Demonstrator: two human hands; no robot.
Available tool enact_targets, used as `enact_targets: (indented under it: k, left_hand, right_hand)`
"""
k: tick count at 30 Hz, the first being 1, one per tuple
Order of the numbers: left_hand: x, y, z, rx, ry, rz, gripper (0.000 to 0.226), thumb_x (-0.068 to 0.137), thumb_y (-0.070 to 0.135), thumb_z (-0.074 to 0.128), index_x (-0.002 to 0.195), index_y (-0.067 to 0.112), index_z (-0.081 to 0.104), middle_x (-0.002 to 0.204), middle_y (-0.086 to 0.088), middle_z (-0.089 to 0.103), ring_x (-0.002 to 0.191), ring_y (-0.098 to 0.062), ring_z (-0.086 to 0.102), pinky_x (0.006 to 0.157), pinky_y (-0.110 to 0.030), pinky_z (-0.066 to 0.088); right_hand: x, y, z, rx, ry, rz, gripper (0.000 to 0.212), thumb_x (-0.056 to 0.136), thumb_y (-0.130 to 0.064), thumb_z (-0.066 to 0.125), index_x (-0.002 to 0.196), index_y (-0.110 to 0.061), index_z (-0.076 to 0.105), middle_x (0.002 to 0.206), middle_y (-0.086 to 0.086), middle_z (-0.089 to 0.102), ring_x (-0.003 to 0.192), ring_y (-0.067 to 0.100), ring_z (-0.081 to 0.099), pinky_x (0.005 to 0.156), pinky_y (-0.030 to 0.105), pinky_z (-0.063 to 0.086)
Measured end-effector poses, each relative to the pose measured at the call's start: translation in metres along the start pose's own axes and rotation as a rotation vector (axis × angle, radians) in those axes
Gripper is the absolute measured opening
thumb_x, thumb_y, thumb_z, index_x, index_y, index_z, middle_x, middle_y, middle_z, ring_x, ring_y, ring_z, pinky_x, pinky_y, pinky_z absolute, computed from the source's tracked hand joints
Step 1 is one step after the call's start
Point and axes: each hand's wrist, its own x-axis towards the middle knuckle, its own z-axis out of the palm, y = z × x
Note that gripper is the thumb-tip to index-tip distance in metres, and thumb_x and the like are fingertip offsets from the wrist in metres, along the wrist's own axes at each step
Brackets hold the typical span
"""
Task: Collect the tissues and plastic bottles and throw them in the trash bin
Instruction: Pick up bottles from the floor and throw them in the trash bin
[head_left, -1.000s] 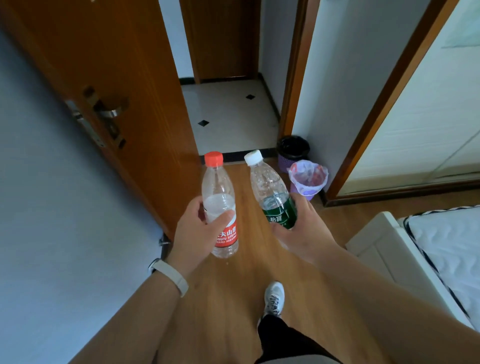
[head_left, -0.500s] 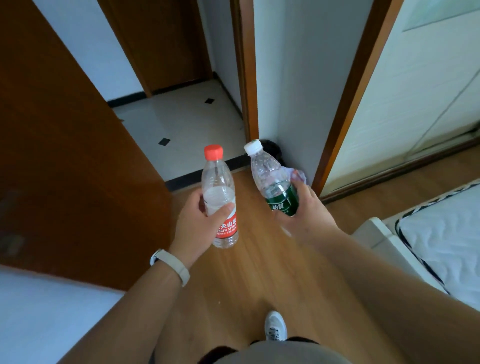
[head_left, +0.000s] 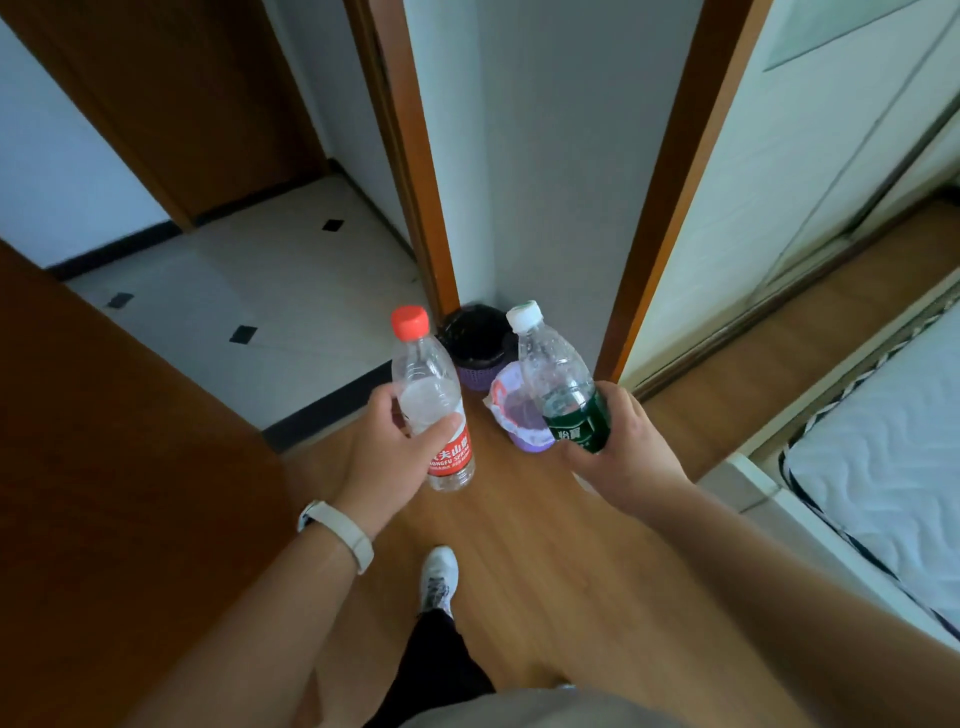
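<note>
My left hand (head_left: 387, 457) grips a clear plastic bottle with a red cap and red label (head_left: 428, 395), held upright. My right hand (head_left: 626, 449) grips a clear bottle with a white cap and green label (head_left: 558, 379), tilted slightly left. Straight ahead on the floor stand two small purple trash bins against the wall corner: one with a black liner (head_left: 475, 345) farther away, one with a clear liner (head_left: 511, 413) nearer, partly hidden behind the green-label bottle. No tissues are visible.
An open brown door (head_left: 119, 467) fills the left. A doorway to a tiled hallway (head_left: 270, 306) lies ahead left. A bed with a white mattress (head_left: 883, 462) is at the right. My white shoe (head_left: 439, 577) is on the wooden floor.
I have moved closer to the bins, which now appear just behind the two bottles. Both hands still hold their bottles in the same way.
</note>
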Motion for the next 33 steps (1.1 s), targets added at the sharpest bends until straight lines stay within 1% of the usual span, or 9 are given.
enact_targets:
  k: [3,5,8,11,18,21,26,30,33]
  left_hand:
    - [0.064,-0.009,-0.013,0.025,-0.035,0.033,0.053,0.078,0.039,0.079,0.120,0.033,0.047,0.111,0.014,0.060,0.101,-0.010,0.062,0.079,-0.027,0.055]
    - [0.105,-0.015,-0.025,0.029,-0.072,0.035,0.052,0.078,0.040,0.079,0.119,0.035,0.047,0.111,0.015,0.059,0.101,-0.009,0.061,0.079,-0.027,0.054]
    - [0.168,-0.020,-0.043,0.027,-0.138,0.061,0.052,0.078,0.039,0.079,0.121,0.033,0.049,0.111,0.015,0.059,0.101,-0.008,0.060,0.079,-0.026,0.054]
    - [0.223,-0.030,-0.053,0.018,-0.204,0.056,0.053,0.079,0.037,0.079,0.123,0.030,0.051,0.114,0.012,0.060,0.103,-0.009,0.060,0.081,-0.028,0.054]
    - [0.303,-0.047,-0.042,0.027,-0.342,0.028,0.053,0.078,0.036,0.079,0.123,0.030,0.052,0.115,0.010,0.061,0.103,-0.008,0.060,0.082,-0.027,0.052]
    - [0.327,-0.058,-0.021,0.029,-0.371,0.002,0.051,0.077,0.031,0.081,0.118,0.028,0.052,0.111,0.011,0.061,0.099,-0.005,0.060,0.080,-0.023,0.050]
    - [0.371,-0.094,0.040,0.079,-0.440,-0.067,0.051,0.079,0.030,0.079,0.121,0.029,0.049,0.109,0.016,0.059,0.097,-0.003,0.059,0.074,-0.017,0.046]
    - [0.414,-0.141,0.109,0.064,-0.450,-0.145,0.049,0.076,0.031,0.081,0.117,0.030,0.054,0.109,0.012,0.064,0.097,-0.004,0.063,0.084,-0.030,0.054]
    - [0.449,-0.191,0.166,0.034,-0.443,-0.211,0.052,0.071,0.037,0.080,0.117,0.030,0.058,0.110,0.008,0.068,0.099,-0.007,0.066,0.087,-0.038,0.056]
  right_hand:
    - [0.042,-0.012,0.016,-0.009,0.043,0.077,0.073,0.073,-0.045,0.071,0.137,-0.027,0.038,0.123,-0.011,0.052,0.099,0.008,0.052,0.074,0.023,0.042]
    - [0.066,-0.026,0.029,-0.019,0.050,0.134,0.072,0.073,-0.045,0.071,0.135,-0.027,0.040,0.115,-0.014,0.051,0.097,0.007,0.051,0.071,0.021,0.040]
    - [0.108,-0.047,0.047,-0.057,0.054,0.156,0.068,0.072,-0.045,0.072,0.131,-0.027,0.043,0.107,-0.015,0.051,0.097,0.009,0.054,0.076,0.025,0.045]
    - [0.149,-0.063,0.064,-0.083,0.078,0.204,0.061,0.073,-0.042,0.073,0.126,-0.029,0.045,0.101,-0.015,0.051,0.094,0.010,0.054,0.075,0.026,0.043]
    - [0.201,-0.065,0.097,-0.055,0.130,0.334,0.057,0.074,-0.036,0.073,0.123,-0.026,0.047,0.099,-0.014,0.052,0.093,0.012,0.052,0.073,0.027,0.040]
    - [0.222,-0.047,0.103,-0.048,0.128,0.386,0.062,0.074,-0.037,0.073,0.127,-0.025,0.044,0.103,-0.014,0.050,0.096,0.011,0.050,0.075,0.027,0.039]
    - [0.265,0.010,0.130,0.005,0.130,0.475,0.064,0.073,-0.038,0.071,0.128,-0.026,0.042,0.109,-0.014,0.050,0.100,0.011,0.051,0.078,0.028,0.041]
    - [0.308,0.077,0.170,0.050,0.089,0.538,0.069,0.074,-0.040,0.071,0.133,-0.025,0.038,0.113,-0.014,0.049,0.103,0.011,0.052,0.076,0.027,0.041]
    - [0.344,0.138,0.210,0.073,0.061,0.563,0.072,0.074,-0.045,0.071,0.134,-0.026,0.037,0.119,-0.010,0.054,0.104,0.012,0.055,0.076,0.028,0.044]
